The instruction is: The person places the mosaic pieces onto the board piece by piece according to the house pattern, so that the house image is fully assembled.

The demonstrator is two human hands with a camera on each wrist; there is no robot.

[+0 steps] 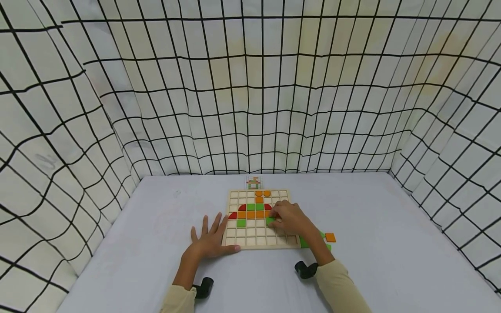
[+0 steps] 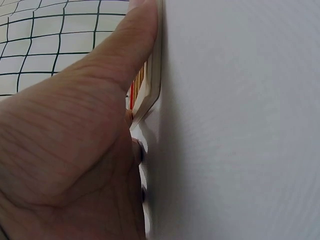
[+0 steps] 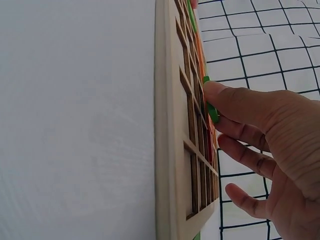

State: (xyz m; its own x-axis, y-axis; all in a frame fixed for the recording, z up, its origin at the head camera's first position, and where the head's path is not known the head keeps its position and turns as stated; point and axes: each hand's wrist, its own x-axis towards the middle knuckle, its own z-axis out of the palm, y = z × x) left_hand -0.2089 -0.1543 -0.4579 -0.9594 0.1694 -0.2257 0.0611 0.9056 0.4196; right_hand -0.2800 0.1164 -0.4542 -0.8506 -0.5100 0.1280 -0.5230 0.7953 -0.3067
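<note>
My right hand (image 1: 290, 217) pinches a small green square tile (image 3: 213, 113) between thumb and index finger, low over the wooden grid board (image 1: 250, 247). In the head view that tile overlaps the cell below the right end of a row of orange squares (image 1: 251, 214). Green squares (image 1: 251, 207) with red quarter-round tiles (image 1: 242, 208) beside them form the row above. Another green tile (image 1: 241, 223) lies in a lower left cell. My left hand (image 1: 211, 242) rests with fingers spread at the board's lower left corner, its thumb along the front edge.
A small pattern card (image 1: 254, 182) lies behind the board. Right of it, partly under my right forearm, are loose green tiles (image 1: 304, 242) and an orange square (image 1: 330, 237). White walls with black netting (image 1: 274, 100) enclose the white table (image 1: 156, 226) at the back and sides.
</note>
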